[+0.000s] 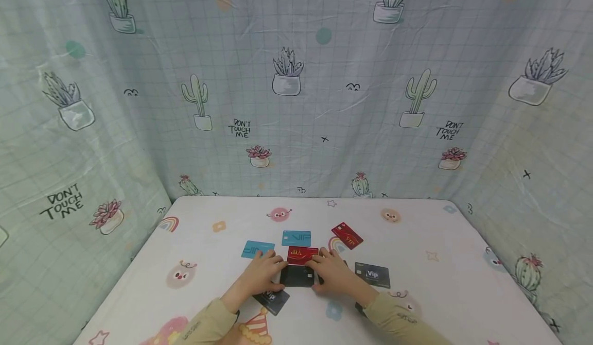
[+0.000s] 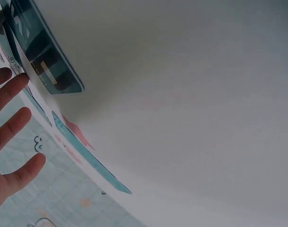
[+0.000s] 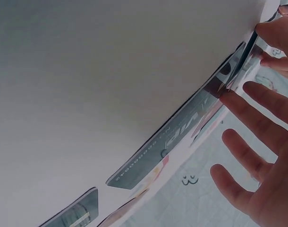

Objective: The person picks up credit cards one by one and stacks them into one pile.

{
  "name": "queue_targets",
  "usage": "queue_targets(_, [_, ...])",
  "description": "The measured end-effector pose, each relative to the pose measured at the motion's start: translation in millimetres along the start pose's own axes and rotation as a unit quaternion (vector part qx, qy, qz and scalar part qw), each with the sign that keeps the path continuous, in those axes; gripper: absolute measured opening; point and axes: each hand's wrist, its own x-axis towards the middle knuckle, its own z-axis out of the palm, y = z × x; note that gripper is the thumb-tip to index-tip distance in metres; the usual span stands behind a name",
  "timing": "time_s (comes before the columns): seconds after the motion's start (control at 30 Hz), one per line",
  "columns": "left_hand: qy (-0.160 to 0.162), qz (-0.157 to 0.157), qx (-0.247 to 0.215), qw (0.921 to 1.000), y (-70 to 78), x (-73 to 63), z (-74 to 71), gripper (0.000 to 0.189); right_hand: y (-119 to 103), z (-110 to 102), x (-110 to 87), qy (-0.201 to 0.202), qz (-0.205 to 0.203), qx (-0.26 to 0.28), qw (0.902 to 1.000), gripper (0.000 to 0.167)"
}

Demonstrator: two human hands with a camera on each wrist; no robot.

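Holding: black card (image 1: 297, 279), looks pinched between thumb and fingers by the left grip (image 1: 260, 274) at one end and the right grip (image 1: 337, 274) at the other, so both are pretty narrow.
Black card: right between the two grips on the table (image 1: 440, 298), long side running left to right. Honestly can't tell if it's flat or lifted a hair.
Slip risk: contact is only at the ends, so I'd guess an uneven squeeze could bow it or pop it loose.
Red card: the red card (image 1: 301, 254) sits just beyond, with right fingertips at its near corner. A sloppy sweep might drag it along.
Dark Vip card: the dark Vip card (image 1: 274, 302) is partly under the left grip, so a dropped palm could shove it.
Hands: roughly mirrored, palms down, outer fingers fanned apart in both wrist views.
Forearms: angled inward from the bottom edge, green sleeves (image 1: 208, 323) on both. The right one partly covers another dark card.
Outer cards: two blue cards (image 1: 296, 238) up top, a second red one (image 1: 347, 236) upper right, a grey Vip card (image 1: 372, 275) right of the right grip.
Backdrop: cactus-print cloth (image 1: 324, 110).
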Motion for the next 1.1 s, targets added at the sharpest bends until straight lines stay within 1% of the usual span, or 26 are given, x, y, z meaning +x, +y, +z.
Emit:
queue_targets(0.33, [0.009, -0.002, 0.001, 1.0, 2.1, -2.0, 1.6, 0.057, -3.1, -0.7, 0.0, 0.01, -0.005, -0.011, 0.9999, 0.055])
queue_targets(0.47, [0.003, -0.006, -0.003, 1.0, 3.0, -1.7, -0.5, 0.057, -2.3, 0.6, 0.4, 0.014, -0.001, -0.01, 0.9998, 0.057])
queue_targets(0.67, [-0.007, -0.012, -0.013, 0.9998, 2.6, -1.6, -1.7, 0.058, 0.7, 1.5, 2.4, 0.002, 0.011, 0.006, 0.9999, 0.059])
queue_targets(0.87, [-0.01, -0.017, -0.02, 0.9996, 1.9, -2.0, -0.9, 0.058, 1.3, 2.5, 2.2, 0.008, 0.003, -0.004, 1.0, 0.058])
queue_targets(1.0, [-0.014, -0.019, -0.024, 0.9994, 1.9, -2.3, -1.3, 0.058, 1.8, 3.3, 1.1, 0.017, -0.001, 0.003, 0.9999, 0.058])
queue_targets(1.1, [-0.012, -0.018, -0.023, 0.9995, 1.7, -1.9, -1.6, 0.058, 3.0, 3.0, 0.8, 0.015, 0.002, 0.004, 0.9999, 0.058])
